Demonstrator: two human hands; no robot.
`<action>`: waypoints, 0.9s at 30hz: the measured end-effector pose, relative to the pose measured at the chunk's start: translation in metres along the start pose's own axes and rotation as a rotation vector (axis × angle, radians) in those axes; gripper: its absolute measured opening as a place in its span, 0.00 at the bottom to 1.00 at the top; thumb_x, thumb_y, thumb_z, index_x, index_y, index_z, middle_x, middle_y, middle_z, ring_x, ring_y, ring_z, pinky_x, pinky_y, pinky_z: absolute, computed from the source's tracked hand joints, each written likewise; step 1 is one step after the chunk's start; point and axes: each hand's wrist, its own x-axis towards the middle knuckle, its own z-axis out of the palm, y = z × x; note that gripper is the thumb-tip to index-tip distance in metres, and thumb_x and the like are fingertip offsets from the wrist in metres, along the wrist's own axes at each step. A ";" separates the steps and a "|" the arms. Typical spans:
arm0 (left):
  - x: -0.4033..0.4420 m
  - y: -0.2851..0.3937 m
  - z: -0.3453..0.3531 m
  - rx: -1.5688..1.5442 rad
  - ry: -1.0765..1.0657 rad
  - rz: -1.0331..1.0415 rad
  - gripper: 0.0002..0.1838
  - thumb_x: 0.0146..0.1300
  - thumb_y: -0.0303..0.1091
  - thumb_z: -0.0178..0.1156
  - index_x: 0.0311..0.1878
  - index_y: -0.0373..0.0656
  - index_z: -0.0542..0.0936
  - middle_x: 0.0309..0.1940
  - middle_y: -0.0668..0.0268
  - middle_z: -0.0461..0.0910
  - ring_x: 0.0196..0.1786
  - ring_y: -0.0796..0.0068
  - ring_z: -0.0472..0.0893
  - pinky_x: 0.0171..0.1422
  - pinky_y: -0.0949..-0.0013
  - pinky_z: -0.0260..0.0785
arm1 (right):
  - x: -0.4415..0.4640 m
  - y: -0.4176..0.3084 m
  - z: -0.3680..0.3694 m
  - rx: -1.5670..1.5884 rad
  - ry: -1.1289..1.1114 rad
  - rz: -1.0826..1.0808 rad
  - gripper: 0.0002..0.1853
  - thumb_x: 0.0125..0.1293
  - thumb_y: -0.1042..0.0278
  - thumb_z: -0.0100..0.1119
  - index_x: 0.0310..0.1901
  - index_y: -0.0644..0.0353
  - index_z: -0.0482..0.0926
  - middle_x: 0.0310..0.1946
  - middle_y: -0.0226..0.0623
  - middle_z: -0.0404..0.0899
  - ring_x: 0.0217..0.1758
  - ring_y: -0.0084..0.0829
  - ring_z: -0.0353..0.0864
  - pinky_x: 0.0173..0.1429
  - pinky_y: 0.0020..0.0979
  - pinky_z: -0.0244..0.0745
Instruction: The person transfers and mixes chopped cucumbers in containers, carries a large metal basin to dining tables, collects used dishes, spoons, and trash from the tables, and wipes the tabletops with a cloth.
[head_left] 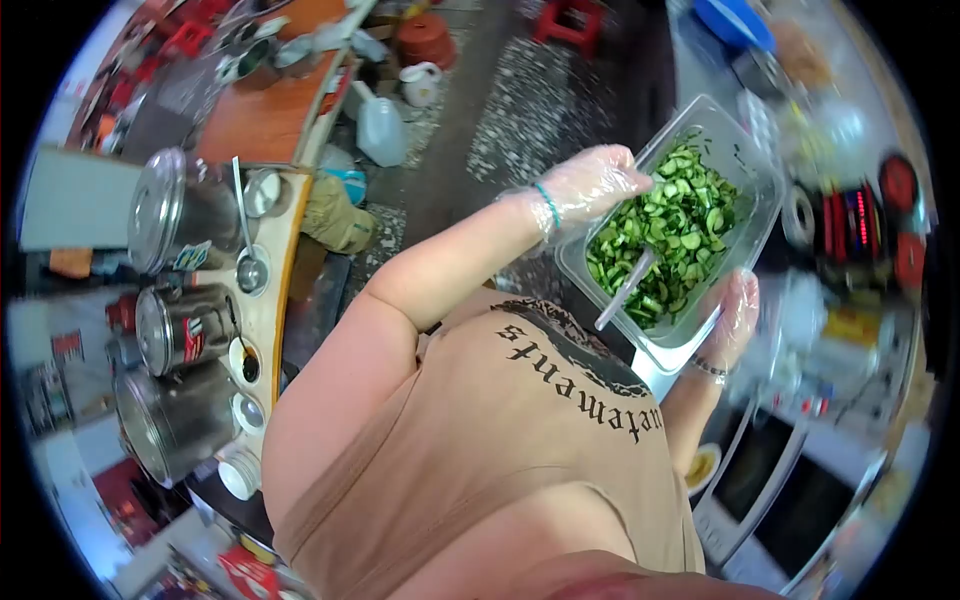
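A clear rectangular plastic container (755, 215) holds sliced green cucumbers (685, 185), with a translucent spoon or ladle handle (626, 290) sticking out toward my body. My left hand (597, 183), in a clear plastic glove, is closed over the container's left rim, its fingertips above the cucumbers. On the near right side, my right hand (733, 318), also gloved, holds the container's outer wall, with its fingers along it. Part of its palm is hidden by the wall.
At left, a counter (285, 225) bears large lidded jars (180, 330), small bowls and a ladle (250, 270). Beyond are a plastic jug (381, 130) on the floor and a red stool (570, 25). A blue basin (735, 22) and a microwave-like appliance (750, 465) are at right.
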 end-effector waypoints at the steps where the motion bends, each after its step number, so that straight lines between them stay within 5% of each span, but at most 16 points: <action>1: 0.021 0.009 -0.049 0.053 0.052 0.026 0.13 0.65 0.41 0.59 0.28 0.48 0.69 0.25 0.78 0.63 0.30 0.86 0.61 0.33 0.76 0.58 | 0.040 0.016 0.047 0.002 -0.055 0.013 0.04 0.67 0.70 0.56 0.36 0.55 0.71 0.22 0.21 0.69 0.20 0.13 0.64 0.23 0.16 0.58; 11: 0.063 0.060 -0.283 0.164 0.525 -0.003 0.16 0.64 0.43 0.58 0.28 0.46 0.67 0.23 0.77 0.61 0.28 0.85 0.60 0.32 0.76 0.57 | 0.207 0.086 0.309 -0.157 -0.497 0.190 0.09 0.69 0.62 0.54 0.33 0.55 0.70 0.16 0.21 0.64 0.15 0.15 0.61 0.19 0.19 0.57; 17: 0.128 0.061 -0.379 -0.168 0.701 0.016 0.11 0.65 0.39 0.59 0.30 0.46 0.71 0.23 0.78 0.64 0.27 0.87 0.61 0.30 0.79 0.55 | 0.317 0.125 0.425 -0.177 -0.655 0.290 0.08 0.68 0.62 0.55 0.33 0.54 0.72 0.17 0.19 0.65 0.16 0.13 0.60 0.19 0.17 0.55; 21: 0.150 0.080 -0.452 -0.121 0.802 0.046 0.12 0.65 0.39 0.59 0.29 0.45 0.71 0.24 0.78 0.64 0.28 0.87 0.62 0.30 0.79 0.57 | 0.366 0.139 0.521 -0.259 -0.786 0.313 0.08 0.67 0.62 0.57 0.33 0.53 0.72 0.17 0.18 0.63 0.14 0.13 0.58 0.17 0.17 0.54; 27: 0.123 0.067 -0.449 -0.029 0.932 0.159 0.16 0.64 0.44 0.59 0.33 0.41 0.69 0.26 0.69 0.67 0.30 0.78 0.66 0.37 0.71 0.64 | 0.387 0.170 0.553 -0.129 -0.873 0.445 0.09 0.66 0.59 0.55 0.31 0.51 0.69 0.16 0.18 0.60 0.13 0.14 0.55 0.15 0.20 0.48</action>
